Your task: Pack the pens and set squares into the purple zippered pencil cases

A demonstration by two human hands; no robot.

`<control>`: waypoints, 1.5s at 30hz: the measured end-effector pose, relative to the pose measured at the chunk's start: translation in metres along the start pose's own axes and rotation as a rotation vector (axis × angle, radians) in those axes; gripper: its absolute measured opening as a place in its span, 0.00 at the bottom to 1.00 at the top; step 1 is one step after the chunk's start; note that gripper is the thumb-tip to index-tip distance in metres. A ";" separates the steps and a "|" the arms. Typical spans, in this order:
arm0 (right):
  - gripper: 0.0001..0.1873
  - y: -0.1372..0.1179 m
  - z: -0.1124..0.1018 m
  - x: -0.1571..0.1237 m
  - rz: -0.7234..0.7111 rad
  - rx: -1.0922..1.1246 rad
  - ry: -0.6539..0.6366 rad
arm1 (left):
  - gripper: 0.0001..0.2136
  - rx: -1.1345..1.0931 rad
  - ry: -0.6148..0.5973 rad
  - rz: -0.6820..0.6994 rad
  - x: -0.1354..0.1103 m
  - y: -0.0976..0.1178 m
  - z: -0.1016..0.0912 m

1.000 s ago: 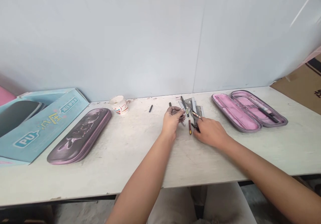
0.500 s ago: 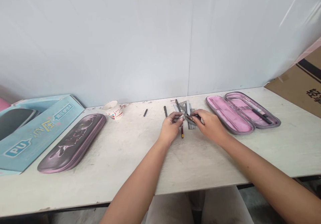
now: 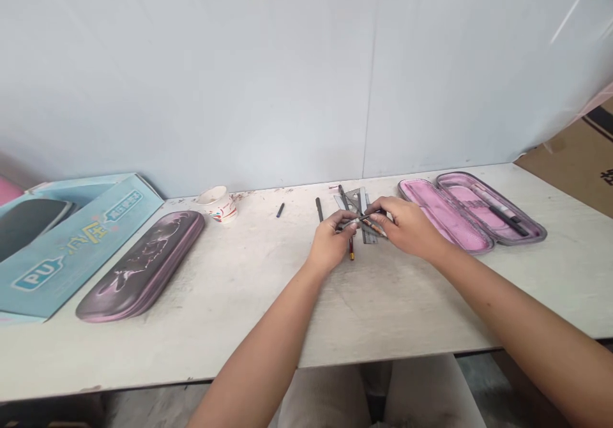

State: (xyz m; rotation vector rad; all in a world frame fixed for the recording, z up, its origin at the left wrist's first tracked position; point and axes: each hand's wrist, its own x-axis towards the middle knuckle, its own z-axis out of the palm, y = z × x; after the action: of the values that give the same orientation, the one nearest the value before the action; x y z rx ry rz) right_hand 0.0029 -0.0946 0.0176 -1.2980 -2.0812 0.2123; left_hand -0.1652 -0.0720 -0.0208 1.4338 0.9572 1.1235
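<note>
Above the middle of the table, my left hand [image 3: 334, 239] is closed in a pinch, with a small pale piece at its fingertips. From the right, my right hand [image 3: 400, 223] pinches a slim dark pen [image 3: 364, 217] whose end meets the left fingertips; fingers hide much of it. Under and behind the hands lie clear rulers [image 3: 370, 236], including a set square [image 3: 355, 197]. A dark red pencil [image 3: 352, 249] sticks out below the left hand, and a black pen [image 3: 319, 209] lies just beyond that hand.
An open pink pencil case [image 3: 479, 239] with pens inside sits right of my hands. To the left are a closed dark pencil case [image 3: 143, 262], a light-blue box [image 3: 76, 249], a paper cup [image 3: 223, 206] and a small dark pen cap [image 3: 280, 209]. A cardboard box [image 3: 569, 160] stands far right.
My hands have come closer together at the fingertips, and the slim pen now lies across between them. The whole view has shifted slightly; the things on the table have not moved.
</note>
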 end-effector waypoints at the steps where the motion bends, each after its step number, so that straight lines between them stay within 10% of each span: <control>1: 0.09 -0.002 0.000 0.003 0.000 -0.012 -0.023 | 0.06 0.014 -0.018 0.023 -0.001 0.001 0.001; 17: 0.22 -0.030 0.046 0.028 -0.031 -0.079 0.178 | 0.05 -0.090 0.057 0.155 0.000 0.008 -0.006; 22: 0.25 -0.025 0.044 0.036 0.133 0.029 0.127 | 0.06 -0.198 0.266 0.096 0.008 0.013 -0.015; 28: 0.18 -0.034 0.058 0.052 0.228 -0.346 -0.225 | 0.04 -0.392 0.680 0.058 0.015 0.014 -0.040; 33: 0.24 -0.049 0.077 0.060 0.160 -0.560 -0.501 | 0.04 -0.392 0.726 0.030 0.017 0.006 -0.051; 45: 0.16 -0.001 0.016 0.032 0.158 0.123 0.224 | 0.10 0.354 0.273 0.124 0.008 -0.013 -0.022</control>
State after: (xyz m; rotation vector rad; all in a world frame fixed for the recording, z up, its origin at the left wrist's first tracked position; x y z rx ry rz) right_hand -0.0170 -0.0645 0.0200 -1.3466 -1.7531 0.2483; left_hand -0.1844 -0.0570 -0.0321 1.6670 1.3259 1.3118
